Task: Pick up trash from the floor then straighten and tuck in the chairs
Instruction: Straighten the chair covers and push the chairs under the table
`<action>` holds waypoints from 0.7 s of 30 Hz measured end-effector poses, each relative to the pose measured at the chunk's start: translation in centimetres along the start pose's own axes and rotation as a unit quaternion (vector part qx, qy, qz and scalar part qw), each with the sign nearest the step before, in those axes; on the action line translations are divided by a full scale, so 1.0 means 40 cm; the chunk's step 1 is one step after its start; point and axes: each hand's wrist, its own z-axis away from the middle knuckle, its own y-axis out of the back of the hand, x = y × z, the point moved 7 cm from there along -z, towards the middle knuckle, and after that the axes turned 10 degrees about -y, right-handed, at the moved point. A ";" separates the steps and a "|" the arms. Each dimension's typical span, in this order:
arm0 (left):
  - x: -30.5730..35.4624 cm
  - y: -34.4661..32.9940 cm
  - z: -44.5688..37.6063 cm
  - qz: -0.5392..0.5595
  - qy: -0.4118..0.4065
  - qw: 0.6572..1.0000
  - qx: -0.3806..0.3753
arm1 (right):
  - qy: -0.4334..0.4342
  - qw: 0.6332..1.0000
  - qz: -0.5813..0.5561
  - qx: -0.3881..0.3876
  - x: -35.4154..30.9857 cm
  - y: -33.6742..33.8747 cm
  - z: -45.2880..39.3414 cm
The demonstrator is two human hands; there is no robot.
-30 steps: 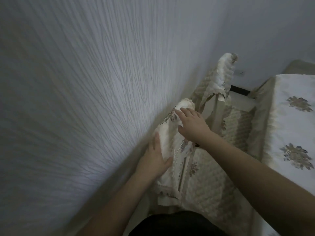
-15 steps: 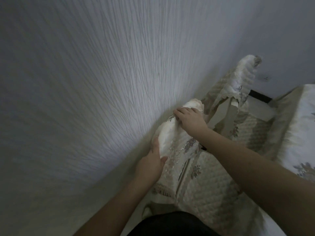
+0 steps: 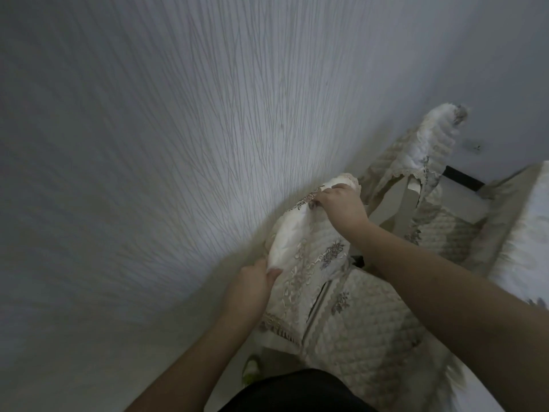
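The near chair (image 3: pixel 306 251) wears a cream quilted cover with embroidered flowers and stands close to the wall. My left hand (image 3: pixel 252 288) grips the near end of its backrest top. My right hand (image 3: pixel 341 205) grips the far end of the same backrest. Its quilted seat (image 3: pixel 365 322) lies below my right forearm. A second covered chair (image 3: pixel 430 144) stands beyond it, its seat partly under the table.
A textured pale wall (image 3: pixel 178 144) fills the left and top of the view. The table (image 3: pixel 525 233) with a cream floral cloth runs along the right edge. A small green and white thing (image 3: pixel 251 368) lies on the floor by my dark clothing.
The view has swung left, so the table slid toward the right edge. Both hands stayed on the near chair's backrest, and the right one now curls tighter over its far end.
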 end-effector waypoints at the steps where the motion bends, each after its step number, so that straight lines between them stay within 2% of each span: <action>1: 0.004 0.002 0.001 0.000 0.002 1.000 0.001 | 0.008 1.000 0.000 0.004 -0.001 -0.002 0.003; 6: 0.024 0.022 0.003 -0.024 -0.002 1.000 0.001 | 0.013 1.000 -0.014 0.013 -0.006 -0.005 0.014; 16: 0.063 0.050 0.024 -0.143 -0.096 0.985 0.007 | 0.049 0.995 -0.039 0.074 -0.011 0.015 0.010; 21: 0.057 0.037 0.046 -0.178 -0.089 0.980 0.025 | 0.073 0.990 -0.066 0.102 -0.016 0.008 0.002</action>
